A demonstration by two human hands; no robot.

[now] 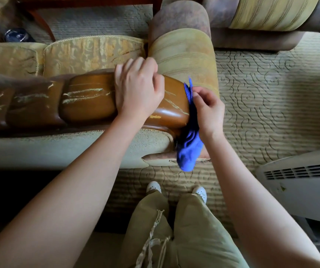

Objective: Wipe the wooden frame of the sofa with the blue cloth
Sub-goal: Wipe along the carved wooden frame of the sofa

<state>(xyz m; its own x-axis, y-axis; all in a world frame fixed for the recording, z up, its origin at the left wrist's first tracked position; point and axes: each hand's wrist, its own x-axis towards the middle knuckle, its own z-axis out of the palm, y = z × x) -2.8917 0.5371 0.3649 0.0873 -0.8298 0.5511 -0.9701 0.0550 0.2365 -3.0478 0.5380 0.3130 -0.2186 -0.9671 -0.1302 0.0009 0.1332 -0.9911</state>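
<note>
On the glossy, scratched wooden frame (89, 99) left hand (137, 93) rests curled; right hand (207, 111) pinches soft blue cloth (189, 149)

Soft daylight, glare on wooden frame (89, 97), fisheye edges, dark lower-left shadow

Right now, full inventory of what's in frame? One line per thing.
wooden frame: 1, glossy brown with pale scratches, along the sofa top
blue cloth: 1, blue, hanging at the frame's right end
sofa armrest: 1, yellow-green striped, beyond the frame end
cushion: 1, gold patterned, on the seat
second sofa: 1, striped yellow and mauve, top right
carpet: 1, beige with swirls, on the floor
heater: 1, white, right edge
shoes: 2, white, on the carpet
left hand: 1, resting on the frame, fingers curled
right hand: 1, pinching the cloth against the frame end
</note>
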